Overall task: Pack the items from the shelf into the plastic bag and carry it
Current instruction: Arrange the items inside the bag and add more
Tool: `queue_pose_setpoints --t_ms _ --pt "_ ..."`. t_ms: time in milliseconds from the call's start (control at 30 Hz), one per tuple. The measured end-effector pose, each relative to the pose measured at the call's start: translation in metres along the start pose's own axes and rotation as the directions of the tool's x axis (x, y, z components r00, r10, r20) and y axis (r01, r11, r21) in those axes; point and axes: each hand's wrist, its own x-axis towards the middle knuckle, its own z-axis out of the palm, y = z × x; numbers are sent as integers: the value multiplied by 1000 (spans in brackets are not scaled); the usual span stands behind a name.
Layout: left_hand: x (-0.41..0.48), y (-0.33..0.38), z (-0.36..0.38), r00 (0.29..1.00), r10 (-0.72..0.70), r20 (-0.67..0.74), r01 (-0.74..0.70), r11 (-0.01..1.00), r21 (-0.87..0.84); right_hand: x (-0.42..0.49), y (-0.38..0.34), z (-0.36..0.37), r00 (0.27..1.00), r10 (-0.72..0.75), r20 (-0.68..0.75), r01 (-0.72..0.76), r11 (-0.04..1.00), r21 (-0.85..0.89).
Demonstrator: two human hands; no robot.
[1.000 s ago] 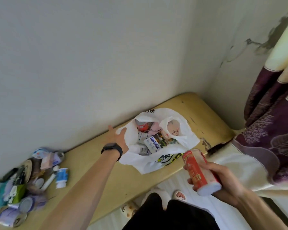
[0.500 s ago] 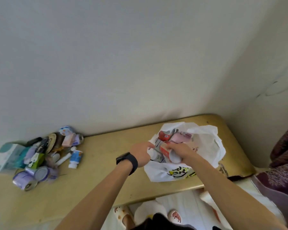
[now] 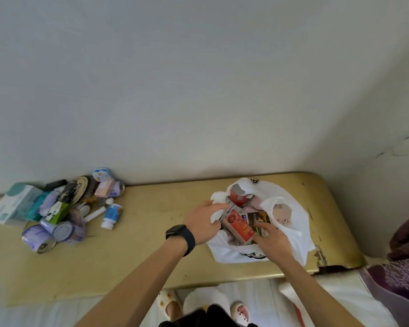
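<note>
A white plastic bag [image 3: 291,230] lies open on the yellowish shelf [image 3: 151,215], right of centre. Inside it I see a red can [image 3: 240,226] lying on its side, another red tub [image 3: 237,197], a black packet [image 3: 257,218] and a pink pack. My left hand [image 3: 204,221], with a black watch on the wrist, pinches the bag's left rim. My right hand [image 3: 273,238] reaches into the bag with relaxed fingers that touch the black packet just right of the red can. A pile of items [image 3: 62,208] remains at the shelf's left end.
The pile holds purple cans [image 3: 37,237], a teal box [image 3: 17,202], a small white and blue bottle [image 3: 112,214] and several tubes. The wall runs right behind the shelf. A purple curtain [image 3: 406,256] hangs at the right. My slippered feet [image 3: 170,305] stand below the shelf edge.
My right hand brought the red can from near my body into the bag and let it lie there. My left hand moved onto the bag's rim and took hold of it.
</note>
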Motion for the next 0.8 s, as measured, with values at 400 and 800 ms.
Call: queue_pose_setpoints --t_ms 400,800 --pt "-71 -141 -38 877 -416 -241 394 909 -134 -81 -126 34 820 -537 -199 561 823 87" --pt "-81 -291 -88 733 -652 -194 658 752 -39 8 -169 234 716 -158 679 641 535 -551"
